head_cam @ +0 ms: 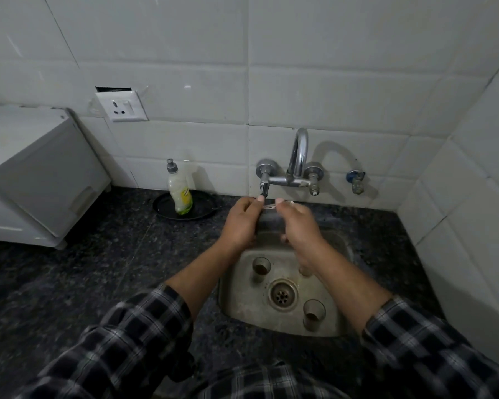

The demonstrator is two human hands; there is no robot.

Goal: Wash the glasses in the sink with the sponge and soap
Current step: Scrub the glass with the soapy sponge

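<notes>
Your left hand (pixel 241 223) and right hand (pixel 298 226) are raised behind the drain (pixel 282 295), over the back edge of the steel sink (pixel 242 309) and just under the chrome tap (pixel 297 156). Both hands have their fingers curled in. Each pinches one end of a pale shiny scrap (pixel 269 207) between thumb and forefinger, so it is stretched between them. It is too small and blurred to say what it is. A darker grey patch sits lower between your palms, and you cannot tell from here whether that is an object or shadow.

Two glasses stand upright in the sink, mouths up. The left glass (pixel 261 267) is behind and left of the drain, close to it. It is short and straight-sided, greyish, with a brown tinge inside. The right glass (pixel 314 312) is in front and right of the drain, near the front wall. It has the same shape and a similar brownish tint inside. They are well apart, with the drain between them. A pale shape by your right wrist is mostly hidden.

The soap bottle (pixel 180 194) stands far behind and left of the drain. It is whitish with a yellow-green label and a grey cap, and it stands upright on a round black dish (pixel 162 208) on the speckled dark counter (pixel 98 269) against the tiled wall. Your checked sleeves (pixel 144 335) are in front of the drain.
</notes>
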